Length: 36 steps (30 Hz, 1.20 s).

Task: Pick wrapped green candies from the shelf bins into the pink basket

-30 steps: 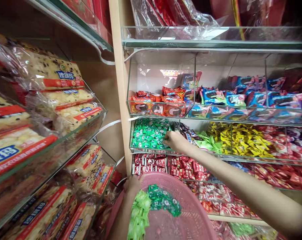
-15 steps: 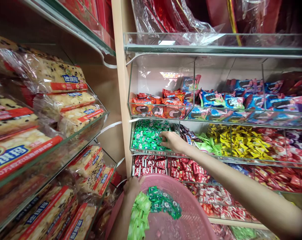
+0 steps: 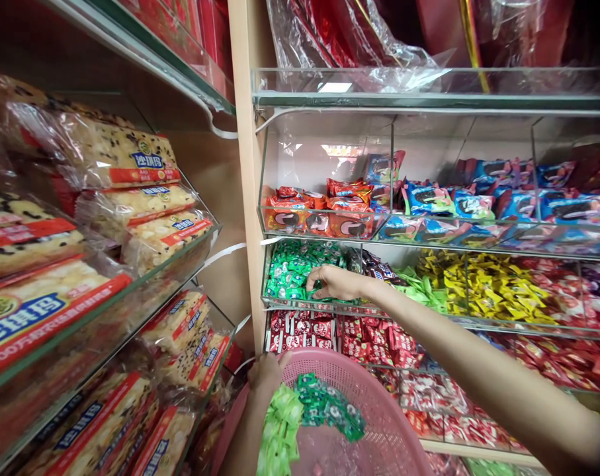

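Note:
My left hand (image 3: 267,373) is closed on the rim of a round pink plastic basket (image 3: 399,403) at the bottom of the view. Inside lie light green candy packets (image 3: 281,430) on the left and dark green wrapped candies (image 3: 329,406) beside them. My right hand (image 3: 337,283) reaches into a clear shelf bin of green wrapped candies (image 3: 287,274). Its fingers are curved and apart, the tips down among the candies near the bin's front wall. No candy shows clearly in its grasp.
On the left, angled glass shelves hold packaged pastry bars (image 3: 145,155). A wooden post (image 3: 250,185) separates them from the right-hand shelves. Yellow candies (image 3: 493,284) fill a bin beyond my right wrist. Orange snack packs (image 3: 346,198) sit above, and red packets (image 3: 300,330) below.
My right hand has shifted slightly left and lower among the green candies, its fingers spreading. The view has moved a little; my left hand stays on the basket rim.

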Motion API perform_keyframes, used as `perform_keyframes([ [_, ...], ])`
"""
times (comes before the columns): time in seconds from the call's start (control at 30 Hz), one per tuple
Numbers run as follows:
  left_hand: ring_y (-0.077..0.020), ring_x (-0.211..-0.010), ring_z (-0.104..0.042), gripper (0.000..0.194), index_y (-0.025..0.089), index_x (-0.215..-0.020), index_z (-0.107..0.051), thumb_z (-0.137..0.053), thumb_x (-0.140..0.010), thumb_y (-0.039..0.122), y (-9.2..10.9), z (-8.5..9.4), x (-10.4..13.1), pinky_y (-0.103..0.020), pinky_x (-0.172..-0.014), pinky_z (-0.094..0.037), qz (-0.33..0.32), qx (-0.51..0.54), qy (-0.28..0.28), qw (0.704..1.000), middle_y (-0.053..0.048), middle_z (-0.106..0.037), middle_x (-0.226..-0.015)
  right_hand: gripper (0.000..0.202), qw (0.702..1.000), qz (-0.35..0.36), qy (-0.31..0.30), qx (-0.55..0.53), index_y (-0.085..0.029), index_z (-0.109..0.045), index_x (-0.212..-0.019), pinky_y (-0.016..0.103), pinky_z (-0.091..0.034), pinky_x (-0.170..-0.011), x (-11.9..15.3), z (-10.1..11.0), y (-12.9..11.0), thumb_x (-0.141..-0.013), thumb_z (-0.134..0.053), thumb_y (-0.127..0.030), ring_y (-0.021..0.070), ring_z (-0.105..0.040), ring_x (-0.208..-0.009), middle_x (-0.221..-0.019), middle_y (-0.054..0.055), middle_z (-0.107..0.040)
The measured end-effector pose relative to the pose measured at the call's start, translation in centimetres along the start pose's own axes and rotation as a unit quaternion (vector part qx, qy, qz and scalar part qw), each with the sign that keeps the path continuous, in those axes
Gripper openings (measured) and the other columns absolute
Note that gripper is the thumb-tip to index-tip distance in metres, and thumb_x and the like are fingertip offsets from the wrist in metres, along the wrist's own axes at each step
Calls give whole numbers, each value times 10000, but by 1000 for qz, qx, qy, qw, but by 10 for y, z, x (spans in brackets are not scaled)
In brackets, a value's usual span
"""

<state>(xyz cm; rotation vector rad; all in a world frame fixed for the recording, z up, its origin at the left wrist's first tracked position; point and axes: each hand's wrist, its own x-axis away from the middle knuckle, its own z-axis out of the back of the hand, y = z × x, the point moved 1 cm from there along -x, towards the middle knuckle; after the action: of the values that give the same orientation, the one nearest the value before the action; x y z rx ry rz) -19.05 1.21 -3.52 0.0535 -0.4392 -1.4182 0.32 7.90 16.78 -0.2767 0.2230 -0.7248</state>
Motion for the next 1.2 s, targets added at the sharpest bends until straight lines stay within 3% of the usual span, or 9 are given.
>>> perform_keyframes([
  [0.27,-337,-1048,-596,691,125,-1077,-653,-217,-864,617,2,2,2,-405,-828,-442,6,1,-6,1000,-197,-643,-1118,326,999,-38,19,-18,-143,-623,-1002,255,-441,-683,4,-2,6,-690,-689,-210,157,-576,-761,-889,47,-647],
  [0.47,-337,-1046,-596,684,125,-1069,-652,-224,-862,616,2,2,3,-415,-838,-446,5,1,-5,1000,-202,-642,-1112,191,1000,-27,-3,14,-143,-662,-850,270,-425,-717,2,-1,10,-708,-679,-269,177,-574,-809,-879,57,-655],
  [0.6,-337,-1046,-596,684,130,-1058,-657,-220,-861,617,1,1,2,-413,-838,-447,3,1,-1,1000,-201,-643,-1108,188,999,-39,7,8,-151,-648,-847,256,-407,-665,5,7,3,-703,-672,-270,150,-554,-733,-830,30,-645],
  [0.77,-332,-1050,-595,691,132,-1063,-652,-214,-856,625,1,0,2,-412,-838,-448,4,2,-2,1000,-201,-640,-1115,262,994,-62,55,-74,-132,-634,-881,239,-379,-605,0,19,-3,-705,-669,-323,113,-492,-632,-726,-2,-604],
  [0.9,-324,-1053,-594,697,131,-1068,-649,-206,-855,625,0,0,0,-406,-841,-448,3,3,-4,1000,-196,-643,-1112,272,985,-84,83,-125,-122,-629,-851,228,-344,-556,-15,14,-7,-705,-665,-349,97,-438,-583,-634,-36,-537],
  [1.03,-331,-1063,-588,691,132,-1063,-653,-213,-856,622,-1,-1,-1,-406,-841,-447,1,4,-2,1000,-192,-645,-1114,220,984,-129,95,-73,-130,-630,-828,217,-327,-552,-28,2,-14,-700,-675,-302,95,-430,-593,-628,-44,-516],
  [1.2,-337,-1045,-597,702,126,-1057,-658,-212,-852,628,-1,-1,-1,-416,-830,-450,-1,8,1,1000,-206,-645,-1106,227,980,-172,96,19,-150,-637,-832,211,-337,-568,-30,-3,-21,-693,-703,-317,120,-489,-671,-739,0,-597],
])
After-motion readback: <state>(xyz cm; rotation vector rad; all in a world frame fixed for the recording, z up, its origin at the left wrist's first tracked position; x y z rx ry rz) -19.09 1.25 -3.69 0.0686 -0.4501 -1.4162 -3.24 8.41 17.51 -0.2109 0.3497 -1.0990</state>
